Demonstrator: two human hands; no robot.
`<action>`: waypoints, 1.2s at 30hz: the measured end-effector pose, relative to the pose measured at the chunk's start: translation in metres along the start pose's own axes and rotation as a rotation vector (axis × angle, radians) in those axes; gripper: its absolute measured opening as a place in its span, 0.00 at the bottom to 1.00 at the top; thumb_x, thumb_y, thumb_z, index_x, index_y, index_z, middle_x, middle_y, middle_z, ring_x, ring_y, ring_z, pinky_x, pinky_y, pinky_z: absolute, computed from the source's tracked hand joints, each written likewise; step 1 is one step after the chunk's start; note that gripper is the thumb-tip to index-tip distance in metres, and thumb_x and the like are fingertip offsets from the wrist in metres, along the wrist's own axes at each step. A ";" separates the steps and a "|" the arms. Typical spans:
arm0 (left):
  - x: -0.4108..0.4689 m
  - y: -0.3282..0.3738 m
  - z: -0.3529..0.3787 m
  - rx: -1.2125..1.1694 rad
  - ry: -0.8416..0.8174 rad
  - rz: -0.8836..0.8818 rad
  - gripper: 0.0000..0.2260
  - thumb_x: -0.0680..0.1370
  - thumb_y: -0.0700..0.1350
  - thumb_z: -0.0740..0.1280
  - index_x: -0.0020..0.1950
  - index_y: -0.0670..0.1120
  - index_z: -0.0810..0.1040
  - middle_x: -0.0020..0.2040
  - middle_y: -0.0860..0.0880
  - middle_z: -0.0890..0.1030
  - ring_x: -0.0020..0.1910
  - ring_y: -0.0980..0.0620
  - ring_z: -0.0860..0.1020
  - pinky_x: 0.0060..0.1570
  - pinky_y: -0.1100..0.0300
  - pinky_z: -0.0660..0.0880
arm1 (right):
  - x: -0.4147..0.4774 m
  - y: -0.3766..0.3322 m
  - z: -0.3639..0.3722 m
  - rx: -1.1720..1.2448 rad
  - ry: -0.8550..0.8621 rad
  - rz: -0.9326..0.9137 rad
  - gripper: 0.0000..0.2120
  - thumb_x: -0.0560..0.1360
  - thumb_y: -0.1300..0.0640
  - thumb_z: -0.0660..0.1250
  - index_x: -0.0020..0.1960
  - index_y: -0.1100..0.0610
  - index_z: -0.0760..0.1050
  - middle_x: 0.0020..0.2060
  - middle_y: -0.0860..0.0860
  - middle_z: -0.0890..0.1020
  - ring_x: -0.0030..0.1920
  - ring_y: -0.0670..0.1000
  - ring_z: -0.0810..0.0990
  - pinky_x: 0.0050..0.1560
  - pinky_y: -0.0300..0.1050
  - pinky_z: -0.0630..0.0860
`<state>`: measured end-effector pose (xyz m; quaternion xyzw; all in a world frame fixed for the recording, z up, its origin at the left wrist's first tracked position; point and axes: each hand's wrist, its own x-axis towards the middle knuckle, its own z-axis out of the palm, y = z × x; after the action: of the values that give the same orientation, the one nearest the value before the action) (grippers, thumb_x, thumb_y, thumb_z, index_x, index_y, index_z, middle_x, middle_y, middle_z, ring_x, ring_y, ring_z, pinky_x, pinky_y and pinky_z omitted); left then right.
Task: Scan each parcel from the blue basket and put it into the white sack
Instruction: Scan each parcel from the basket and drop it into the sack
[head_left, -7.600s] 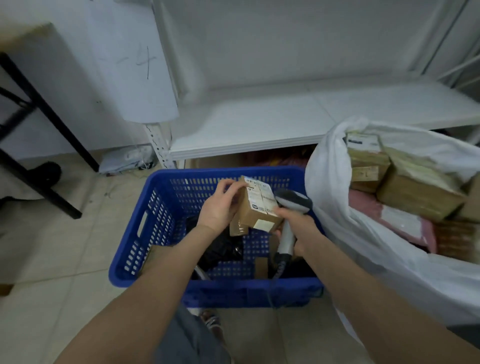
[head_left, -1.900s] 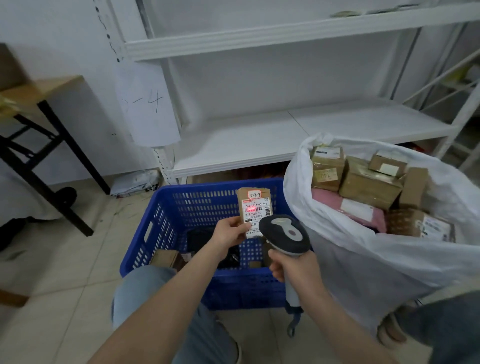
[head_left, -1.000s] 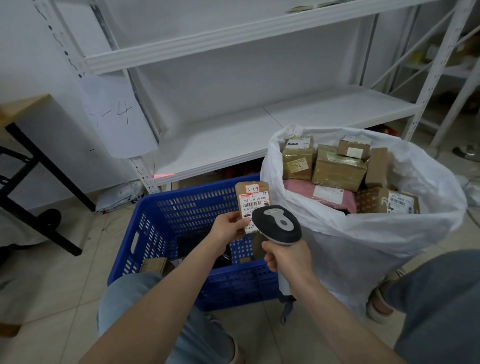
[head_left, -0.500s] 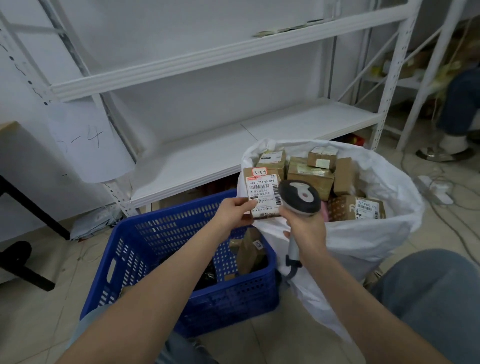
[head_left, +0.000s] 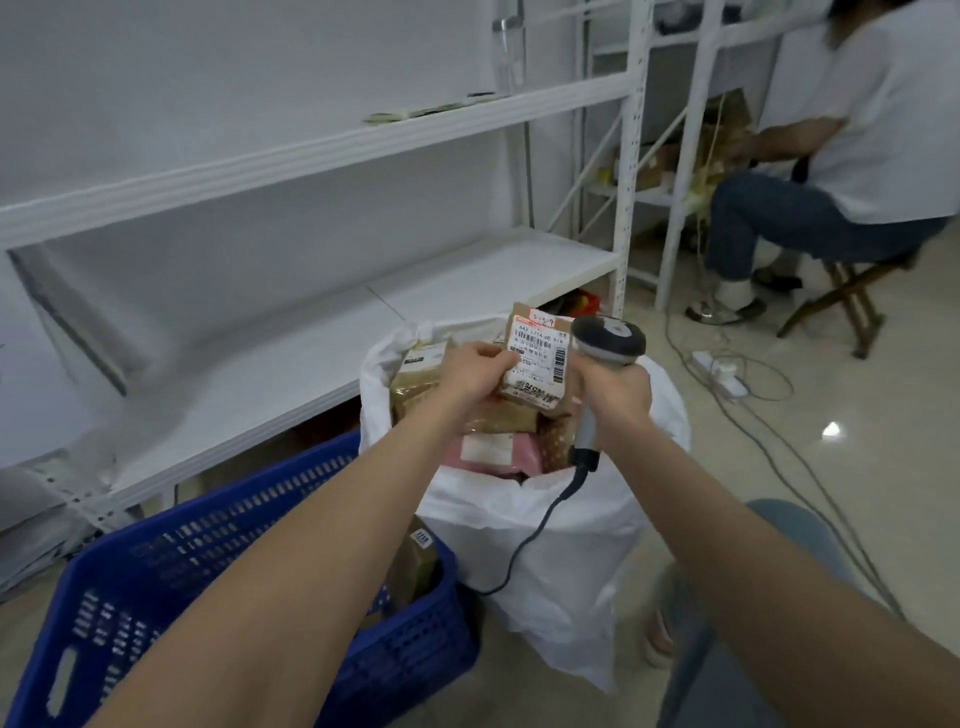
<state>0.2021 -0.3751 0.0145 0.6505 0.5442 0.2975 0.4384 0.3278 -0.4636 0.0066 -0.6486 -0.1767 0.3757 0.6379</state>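
My left hand (head_left: 475, 371) grips a small brown parcel (head_left: 537, 358) with a white barcode label, held upright over the mouth of the white sack (head_left: 566, 525). My right hand (head_left: 618, 389) grips the handle of a grey barcode scanner (head_left: 608, 340), whose head sits just right of the parcel; its black cable hangs down over the sack's front. The sack holds several brown boxes and a pink packet. The blue basket (head_left: 171, 577) stands at lower left, with a brown parcel (head_left: 415, 564) showing by its right wall.
White metal shelving (head_left: 322, 150) runs behind the basket and sack. At the right a person (head_left: 857, 171) sits on a folding stool. Cables and a power strip (head_left: 724, 374) lie on the tiled floor right of the sack. My knee (head_left: 779, 525) is at lower right.
Both hands have moved right from above the basket to above the sack, carrying the parcel and the scanner. My view has turned right, bringing the seated person in.
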 end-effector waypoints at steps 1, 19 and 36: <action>0.003 0.009 0.008 0.057 -0.002 0.008 0.12 0.76 0.47 0.69 0.56 0.43 0.79 0.51 0.48 0.83 0.49 0.51 0.81 0.55 0.52 0.78 | 0.005 -0.007 -0.009 0.008 0.014 0.022 0.12 0.66 0.51 0.75 0.45 0.57 0.78 0.41 0.53 0.84 0.45 0.57 0.84 0.50 0.55 0.82; 0.087 0.048 0.107 0.813 -0.143 0.122 0.13 0.75 0.53 0.69 0.50 0.43 0.80 0.47 0.47 0.83 0.44 0.49 0.82 0.46 0.51 0.81 | 0.122 0.026 -0.078 -0.246 0.029 0.163 0.16 0.69 0.56 0.74 0.55 0.60 0.77 0.47 0.55 0.80 0.50 0.56 0.79 0.57 0.53 0.78; 0.096 0.023 0.178 1.350 -0.224 0.367 0.15 0.78 0.44 0.64 0.65 0.49 0.74 0.62 0.45 0.75 0.61 0.44 0.73 0.54 0.51 0.76 | 0.120 0.015 -0.080 -0.045 0.108 0.110 0.08 0.71 0.66 0.68 0.48 0.59 0.73 0.36 0.51 0.74 0.36 0.48 0.73 0.34 0.41 0.69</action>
<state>0.3879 -0.3268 -0.0518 0.8882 0.4428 -0.1043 -0.0645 0.4602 -0.4359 -0.0472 -0.6908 -0.1144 0.3704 0.6103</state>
